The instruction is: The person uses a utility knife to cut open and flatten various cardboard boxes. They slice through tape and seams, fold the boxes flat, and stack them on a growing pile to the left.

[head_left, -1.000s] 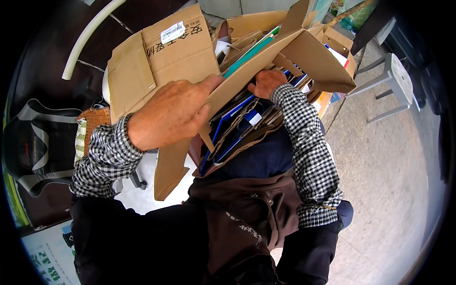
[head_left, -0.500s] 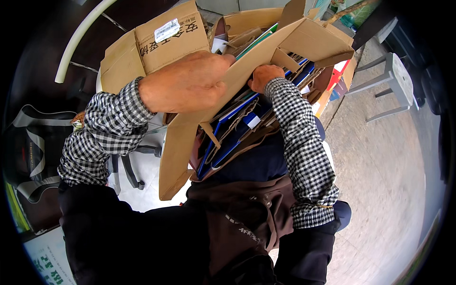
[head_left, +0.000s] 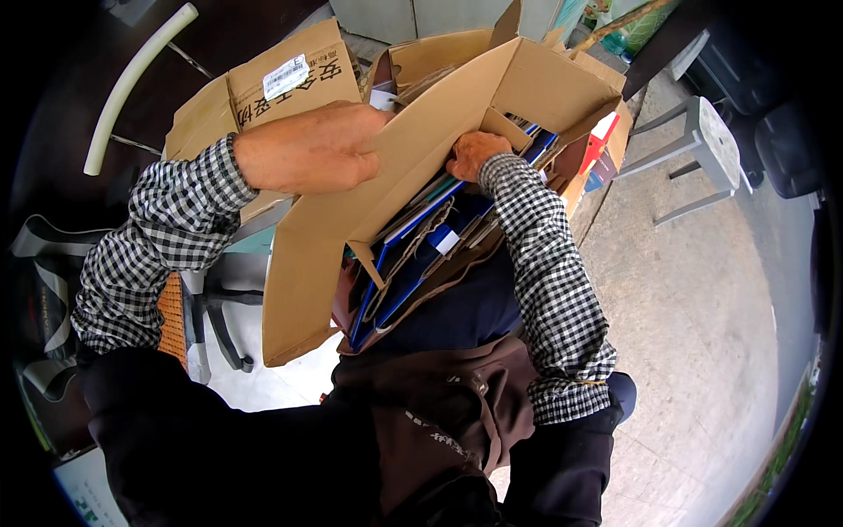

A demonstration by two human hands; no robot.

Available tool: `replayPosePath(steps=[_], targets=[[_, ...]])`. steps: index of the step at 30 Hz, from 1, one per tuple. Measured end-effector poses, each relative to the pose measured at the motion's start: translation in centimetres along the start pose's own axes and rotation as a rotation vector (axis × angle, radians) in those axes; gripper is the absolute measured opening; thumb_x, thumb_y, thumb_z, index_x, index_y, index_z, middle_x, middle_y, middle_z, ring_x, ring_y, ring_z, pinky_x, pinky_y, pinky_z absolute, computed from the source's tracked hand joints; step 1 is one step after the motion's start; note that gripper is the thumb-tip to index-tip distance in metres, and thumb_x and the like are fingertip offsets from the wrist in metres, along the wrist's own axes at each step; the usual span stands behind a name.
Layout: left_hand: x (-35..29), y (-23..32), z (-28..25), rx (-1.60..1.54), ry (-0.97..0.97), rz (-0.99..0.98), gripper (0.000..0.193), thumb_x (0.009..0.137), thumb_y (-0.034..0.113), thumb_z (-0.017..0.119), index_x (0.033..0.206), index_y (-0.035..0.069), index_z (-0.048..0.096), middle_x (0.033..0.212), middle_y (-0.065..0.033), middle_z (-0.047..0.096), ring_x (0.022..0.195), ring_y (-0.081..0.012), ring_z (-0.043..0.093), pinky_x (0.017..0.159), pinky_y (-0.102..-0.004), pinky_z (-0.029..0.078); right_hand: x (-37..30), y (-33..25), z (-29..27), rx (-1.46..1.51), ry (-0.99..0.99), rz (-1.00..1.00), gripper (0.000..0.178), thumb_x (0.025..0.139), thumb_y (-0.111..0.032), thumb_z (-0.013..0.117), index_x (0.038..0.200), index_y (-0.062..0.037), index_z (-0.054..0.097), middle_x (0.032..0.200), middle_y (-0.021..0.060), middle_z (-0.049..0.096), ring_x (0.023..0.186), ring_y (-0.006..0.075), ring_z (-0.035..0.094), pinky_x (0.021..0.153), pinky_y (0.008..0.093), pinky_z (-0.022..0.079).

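Observation:
A large open cardboard box (head_left: 303, 263) leans tilted in front of me, its long side panel running diagonally between my hands. My left hand (head_left: 307, 147) is closed at the panel's outer side, gripping the box with fingertips partly hidden. Inside the opening, my right hand (head_left: 479, 155) is closed against the panel, beside a small inner flap (head_left: 507, 128). What its fingers hold is hidden. Blue folders (head_left: 417, 265) and folded cardboard pieces are packed upright in the box. A white label (head_left: 447, 241) shows on one folder.
Behind my left hand stands another cardboard flap (head_left: 279, 83) with a pasted label. A grey stool (head_left: 707, 145) stands on the concrete floor (head_left: 685, 325) at the right. A chair base (head_left: 224, 321) and a curved pale tube (head_left: 132, 83) are at the left.
The view has shifted slightly, so the box and both hands appear further left. My left hand looks a little lower along the panel. Both hands stay closed.

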State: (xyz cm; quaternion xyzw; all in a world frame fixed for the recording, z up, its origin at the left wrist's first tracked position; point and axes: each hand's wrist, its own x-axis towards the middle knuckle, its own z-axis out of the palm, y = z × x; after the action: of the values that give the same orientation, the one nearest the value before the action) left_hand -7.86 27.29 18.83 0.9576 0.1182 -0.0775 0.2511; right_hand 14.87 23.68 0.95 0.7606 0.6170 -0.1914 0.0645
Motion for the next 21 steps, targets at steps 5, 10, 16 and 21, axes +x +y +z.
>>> replayPosePath(steps=[5,10,16,21], targets=[[-1.5,0.5,1.1,0.068,0.0,-0.012,0.026,0.086,0.008,0.048,0.105,-0.009,0.054,0.081,-0.0271,0.061,0.075,-0.0366,0.064,0.071,-0.0451,0.051,6.1,3.5,2.6,-0.066,0.019,-0.163,0.03,0.092,-0.036,0.06,0.108,-0.0157,0.075,0.109,0.005,0.072,0.1,0.0251,0.066,0.077,0.0461,0.05],[-2.8,-0.4,2.7,0.124,0.001,-0.065,0.034,0.087,0.011,0.051,0.112,-0.011,0.055,0.09,-0.0274,0.063,0.083,-0.0349,0.067,0.075,-0.0424,0.054,9.9,4.1,3.7,0.281,-0.092,-0.309,0.035,0.088,-0.04,0.063,0.101,-0.0096,0.075,0.105,0.0105,0.071,0.098,0.0287,0.062,0.089,0.0466,0.048],[5.2,1.8,-0.6,-0.062,0.142,-0.177,0.069,0.086,0.025,0.061,0.143,-0.008,0.041,0.117,-0.0238,0.065,0.101,-0.0293,0.068,0.083,-0.0376,0.057,3.8,5.5,1.1,0.288,-0.09,-0.141,0.038,0.081,-0.042,0.064,0.101,-0.0127,0.078,0.109,0.0115,0.074,0.103,0.0307,0.065,0.094,0.0449,0.048],[14.1,3.6,-3.7,0.037,0.047,-0.343,0.072,0.086,0.028,0.063,0.141,-0.012,0.04,0.119,-0.0254,0.064,0.104,-0.0282,0.068,0.079,-0.0358,0.058,1.9,2.4,-0.6,0.147,-0.036,-0.065,0.049,0.084,-0.048,0.056,0.102,-0.0061,0.075,0.098,0.0086,0.073,0.086,0.0267,0.065,0.078,0.0458,0.049]])
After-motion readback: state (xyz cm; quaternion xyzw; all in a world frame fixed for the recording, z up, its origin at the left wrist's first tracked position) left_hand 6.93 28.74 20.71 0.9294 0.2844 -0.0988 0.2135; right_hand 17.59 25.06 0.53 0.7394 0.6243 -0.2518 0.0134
